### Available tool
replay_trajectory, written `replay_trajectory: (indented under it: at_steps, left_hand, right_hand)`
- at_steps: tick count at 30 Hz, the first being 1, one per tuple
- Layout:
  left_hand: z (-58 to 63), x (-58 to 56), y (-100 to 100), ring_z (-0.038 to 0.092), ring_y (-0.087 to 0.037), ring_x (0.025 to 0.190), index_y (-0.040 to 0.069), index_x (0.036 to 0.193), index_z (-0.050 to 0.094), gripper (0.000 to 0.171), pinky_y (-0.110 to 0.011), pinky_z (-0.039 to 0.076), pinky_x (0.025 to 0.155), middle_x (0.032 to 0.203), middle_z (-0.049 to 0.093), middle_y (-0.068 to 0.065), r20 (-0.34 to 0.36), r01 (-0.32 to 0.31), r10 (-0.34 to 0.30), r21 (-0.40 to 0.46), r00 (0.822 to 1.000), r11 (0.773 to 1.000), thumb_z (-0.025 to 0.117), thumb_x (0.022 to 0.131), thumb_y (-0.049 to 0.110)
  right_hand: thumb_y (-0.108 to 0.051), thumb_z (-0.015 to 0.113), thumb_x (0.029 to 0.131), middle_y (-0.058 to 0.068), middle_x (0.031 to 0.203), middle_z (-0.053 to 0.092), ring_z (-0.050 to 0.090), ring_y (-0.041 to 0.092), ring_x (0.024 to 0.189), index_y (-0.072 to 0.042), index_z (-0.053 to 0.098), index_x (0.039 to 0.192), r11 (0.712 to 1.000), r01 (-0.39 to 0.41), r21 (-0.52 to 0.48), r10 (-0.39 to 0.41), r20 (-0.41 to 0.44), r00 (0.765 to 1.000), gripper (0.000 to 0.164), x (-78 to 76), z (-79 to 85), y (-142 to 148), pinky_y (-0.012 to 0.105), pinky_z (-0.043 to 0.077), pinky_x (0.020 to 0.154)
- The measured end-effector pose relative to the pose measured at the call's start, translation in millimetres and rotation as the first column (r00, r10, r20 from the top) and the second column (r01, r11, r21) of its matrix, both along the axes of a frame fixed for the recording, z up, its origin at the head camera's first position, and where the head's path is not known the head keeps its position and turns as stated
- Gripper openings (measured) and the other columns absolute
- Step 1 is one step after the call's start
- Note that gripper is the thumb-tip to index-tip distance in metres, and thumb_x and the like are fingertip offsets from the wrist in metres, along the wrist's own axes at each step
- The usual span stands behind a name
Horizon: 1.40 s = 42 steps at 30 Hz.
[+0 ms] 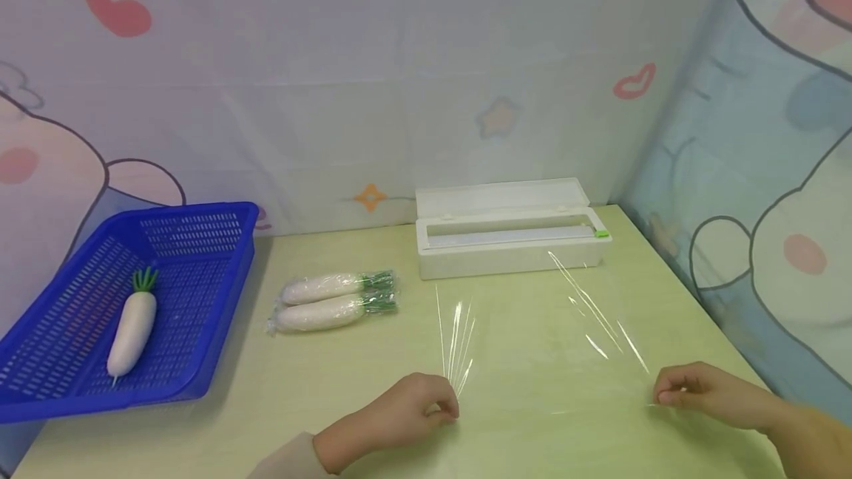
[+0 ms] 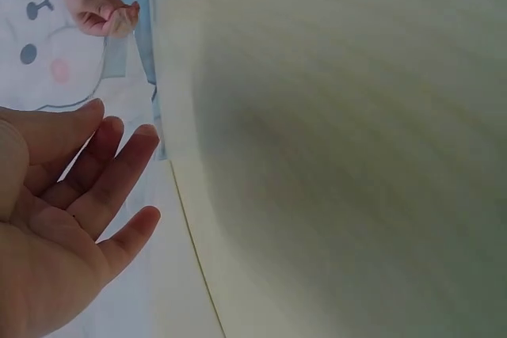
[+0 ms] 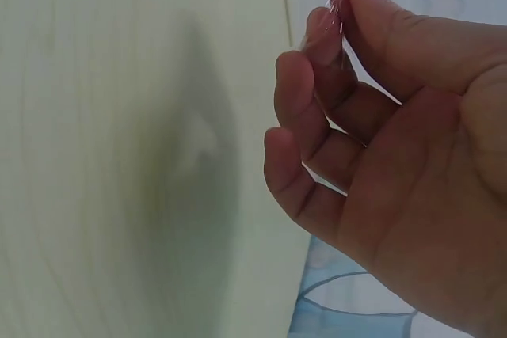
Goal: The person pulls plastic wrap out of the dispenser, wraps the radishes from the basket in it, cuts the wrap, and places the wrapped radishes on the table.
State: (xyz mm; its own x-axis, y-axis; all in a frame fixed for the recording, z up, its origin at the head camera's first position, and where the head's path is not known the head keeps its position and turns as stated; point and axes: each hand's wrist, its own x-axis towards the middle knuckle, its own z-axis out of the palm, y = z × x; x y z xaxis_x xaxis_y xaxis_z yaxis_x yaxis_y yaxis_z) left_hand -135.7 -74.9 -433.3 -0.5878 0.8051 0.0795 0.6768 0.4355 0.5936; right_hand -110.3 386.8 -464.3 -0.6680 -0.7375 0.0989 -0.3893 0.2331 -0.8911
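A clear sheet of plastic wrap (image 1: 456, 338) stretches from the white wrap dispenser (image 1: 512, 261) toward me, showing mostly as bright creases. At its near left corner my left hand (image 1: 416, 409) pinches the film between thumb and forefinger. The other near corner is pinched by my right hand (image 1: 719, 394), and the right wrist view shows crumpled film (image 3: 337, 5) at the thumb and fingertip. In the left wrist view, the left hand's remaining fingers (image 2: 119, 184) are spread apart. Both hands are held above the table. The dispenser's lid (image 1: 499, 198) stands raised, with a roll inside.
Two white radishes (image 1: 322, 313) wrapped in film lie side by side left of the dispenser. A blue plastic basket (image 1: 229, 294) at the left holds one unwrapped white radish (image 1: 133, 331) with green stems. Patterned cloth (image 1: 333, 94) hangs behind the light green table (image 1: 319, 375).
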Motion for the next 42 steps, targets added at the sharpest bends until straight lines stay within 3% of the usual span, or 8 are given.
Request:
replay_trajectory:
  at_steps: [7, 15, 20, 29, 32, 35, 39, 42]
  left_hand:
    - [-13.1, -1.3, 2.7, 0.059, 0.001, 0.08, 0.007, 0.081, 0.07, 0.008, -0.011, 0.046, 0.073, 0.081, 0.066, 0.004, -0.068, 0.033, -0.036, -0.042, 0.997, 0.999, 0.068, 0.086, 0.0]
    - [-14.7, -3.3, 5.4, 0.054, 0.001, 0.078, 0.011, 0.079, 0.07, 0.009, -0.016, 0.045, 0.079, 0.078, 0.064, 0.01, -0.072, 0.038, -0.05, -0.161, 0.996, 0.986, 0.067, 0.087, 0.007]
    - [-14.7, -2.0, 5.5, 0.051, 0.002, 0.075, 0.013, 0.077, 0.07, 0.009, -0.014, 0.043, 0.076, 0.076, 0.064, 0.012, -0.091, 0.027, -0.044, -0.179, 0.995, 0.983, 0.069, 0.086, 0.01]
    - [-14.5, -0.6, -5.2, 0.048, 0.006, 0.07, 0.012, 0.081, 0.072, 0.01, -0.013, 0.045, 0.069, 0.075, 0.058, 0.016, 0.112, 0.004, 0.013, -0.156, 0.994, 0.988, 0.066, 0.089, 0.014]
    - [-3.1, -5.1, -17.5, 0.052, 0.005, 0.074, 0.011, 0.086, 0.072, 0.009, -0.015, 0.047, 0.072, 0.079, 0.062, 0.014, 0.213, -0.015, 0.034, -0.089, 0.976, 0.996, 0.066, 0.09, 0.016]
    - [20.5, -16.2, -37.5, 0.057, 0.0, 0.079, 0.009, 0.093, 0.071, 0.011, -0.02, 0.049, 0.074, 0.086, 0.066, 0.01, 0.238, -0.096, 0.095, -0.008, 0.967, 0.995, 0.065, 0.091, 0.018]
    - [68.7, -36.3, -75.2, 0.06, -0.008, 0.086, 0.008, 0.102, 0.07, 0.015, -0.027, 0.051, 0.078, 0.093, 0.068, 0.003, 0.13, -0.24, 0.23, 0.07, 0.965, 0.968, 0.063, 0.093, 0.018]
    - [110.0, -46.1, -108.8, 0.061, -0.012, 0.091, 0.005, 0.106, 0.069, 0.018, -0.029, 0.051, 0.079, 0.099, 0.069, -0.004, 0.053, -0.372, 0.368, 0.124, 0.928, 0.92, 0.061, 0.095, 0.017]
  right_hand:
    - [0.007, 0.049, 0.095, 0.011, 0.076, 0.054, 0.05, 0.014, 0.069, -0.008, 0.065, 0.095, 0.992, 0.089, 0.09, -0.086, -0.041, 0.995, 0.022, -2.5, -13.7, -0.7, 0.029, 0.037, 0.055]
    - [-0.001, 0.054, 0.096, -0.002, 0.077, 0.06, 0.047, -0.003, 0.073, -0.01, 0.065, 0.091, 0.958, 0.181, 0.224, -0.167, -0.079, 0.983, 0.015, -2.7, -17.8, -10.1, 0.023, 0.037, 0.057]
    - [-0.004, 0.056, 0.095, -0.011, 0.081, 0.062, 0.047, -0.005, 0.074, -0.011, 0.065, 0.09, 0.953, 0.191, 0.234, -0.173, -0.094, 0.98, 0.012, -1.0, -17.3, -14.3, 0.022, 0.038, 0.058]
    - [-0.006, 0.058, 0.095, -0.016, 0.082, 0.06, 0.046, -0.006, 0.073, -0.009, 0.064, 0.089, 0.94, 0.219, 0.263, -0.2, -0.096, 0.975, 0.01, 0.9, -17.9, -18.5, 0.022, 0.037, 0.058]
    - [-0.005, 0.058, 0.094, -0.015, 0.082, 0.06, 0.046, -0.005, 0.073, -0.009, 0.064, 0.089, 0.937, 0.222, 0.27, -0.199, -0.108, 0.974, 0.01, 1.2, -17.3, -19.6, 0.022, 0.038, 0.058]
    - [-0.004, 0.057, 0.094, -0.015, 0.082, 0.06, 0.046, -0.005, 0.074, -0.009, 0.064, 0.089, 0.938, 0.222, 0.268, -0.196, -0.119, 0.973, 0.01, 1.3, -16.9, -20.0, 0.022, 0.038, 0.058]
    - [-0.003, 0.057, 0.094, -0.015, 0.082, 0.06, 0.046, -0.006, 0.074, -0.01, 0.064, 0.088, 0.941, 0.222, 0.255, -0.195, -0.127, 0.972, 0.011, 1.5, -17.9, -19.7, 0.022, 0.038, 0.058]
    - [-0.004, 0.057, 0.095, -0.016, 0.082, 0.06, 0.046, -0.006, 0.074, -0.01, 0.064, 0.089, 0.945, 0.216, 0.245, -0.194, -0.111, 0.975, 0.011, 1.4, -19.8, -19.8, 0.022, 0.038, 0.058]
